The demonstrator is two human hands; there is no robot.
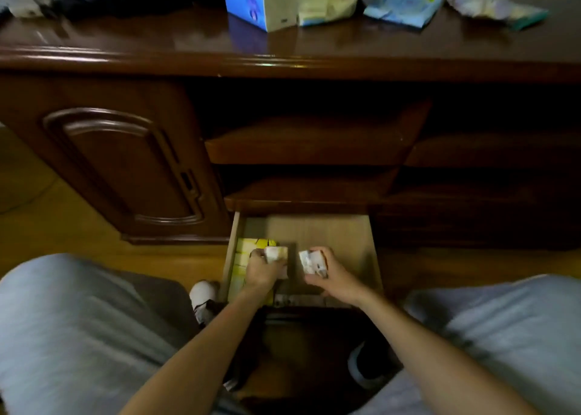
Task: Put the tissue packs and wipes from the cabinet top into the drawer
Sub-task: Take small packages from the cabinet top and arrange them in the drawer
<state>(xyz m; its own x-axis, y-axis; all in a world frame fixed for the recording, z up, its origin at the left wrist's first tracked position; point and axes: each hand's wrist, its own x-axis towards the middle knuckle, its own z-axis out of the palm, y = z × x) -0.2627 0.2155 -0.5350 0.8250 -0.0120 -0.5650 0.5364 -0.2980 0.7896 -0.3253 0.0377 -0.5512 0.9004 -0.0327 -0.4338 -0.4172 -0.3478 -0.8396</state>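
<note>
Down in the open drawer (345, 235), the left hand (262, 271) grips one small white pack (276, 253) and the right hand (330, 273) grips another pack (309, 262). Yellow packs (248, 251) already sit by the left wall. Set each one flat next to those, snug and neat, to save room. More wipes (405, 2) and packs wait up on the cabinet top (157, 43).

Bare forearms — grey trousers (78, 320), white shoe (203, 295).
</note>
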